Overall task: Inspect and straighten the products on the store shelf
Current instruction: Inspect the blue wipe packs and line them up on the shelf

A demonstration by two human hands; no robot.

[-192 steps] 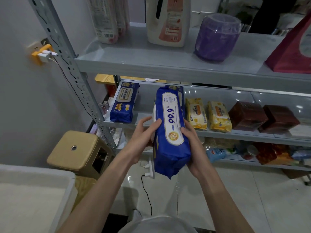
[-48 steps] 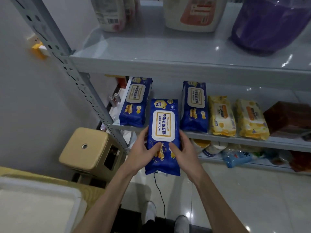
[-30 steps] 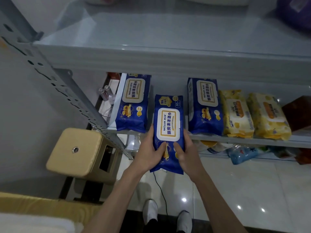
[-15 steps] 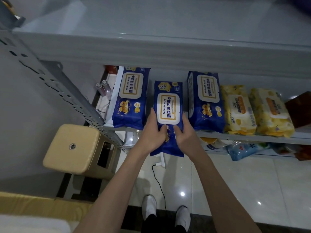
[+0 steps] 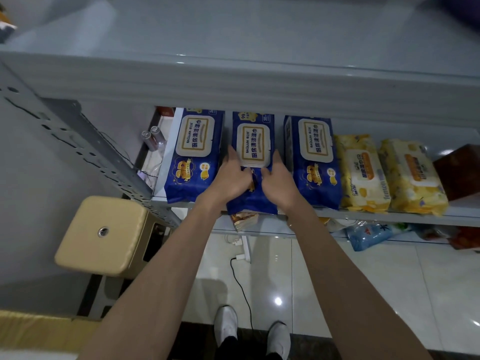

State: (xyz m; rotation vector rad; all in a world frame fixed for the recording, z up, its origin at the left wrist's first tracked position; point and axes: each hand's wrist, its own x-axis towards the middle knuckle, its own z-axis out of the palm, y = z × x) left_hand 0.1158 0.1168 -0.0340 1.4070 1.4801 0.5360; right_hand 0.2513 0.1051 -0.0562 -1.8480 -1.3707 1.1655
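Grey metal shelving [image 5: 363, 216], tiled stockroom: middle blue wipes pack [image 5: 253, 141] lies lengthwise, pointing away from both hands, between left blue pack [image 5: 193, 157] and right blue pack [image 5: 313, 159], near end overhanging. Left hand [image 5: 231, 178] and right hand [image 5: 279, 181], equally near, clasp its sides.

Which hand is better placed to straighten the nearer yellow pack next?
Right, probably. The right hand holds the right edge of the middle blue pack, nearer that yellow pack; the left hand sits farther left.
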